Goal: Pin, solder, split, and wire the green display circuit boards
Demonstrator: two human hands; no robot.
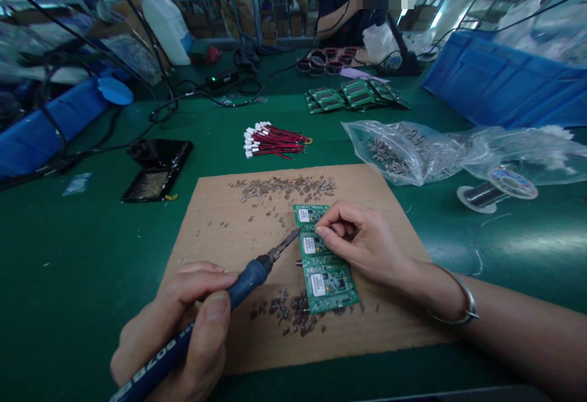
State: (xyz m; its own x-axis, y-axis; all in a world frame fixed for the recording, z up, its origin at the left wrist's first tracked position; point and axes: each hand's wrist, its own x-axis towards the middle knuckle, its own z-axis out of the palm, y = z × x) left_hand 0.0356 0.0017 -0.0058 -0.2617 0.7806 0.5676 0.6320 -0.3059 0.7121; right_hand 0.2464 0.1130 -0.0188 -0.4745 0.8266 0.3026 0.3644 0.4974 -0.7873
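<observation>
My left hand (pixel 183 322) is wrapped round the blue handle of a soldering iron (pixel 250 276). The iron's tip meets the left part of a green circuit board panel (pixel 330 286), between its top and middle sections. White labels and small chips sit on the panel's sections. Over the panel's upper right side, my right hand (pixel 362 237) is closed in a pinch, thumb and forefinger close to the iron's tip. Whatever thin thing those fingertips hold is too small to make out. Under the panel lies a cardboard sheet (pixel 197 230) marked with dark burnt spots.
Red-and-black wires with white connectors (pixel 275 140) lie behind the cardboard. A soldering iron stand (pixel 158 171) is at left. At right are a bag of metal parts (pixel 403 152), a solder spool (pixel 498 193) and a blue bin (pixel 499 81). Stacked boards (pixel 355 95) and a person (pixel 339 7) are beyond.
</observation>
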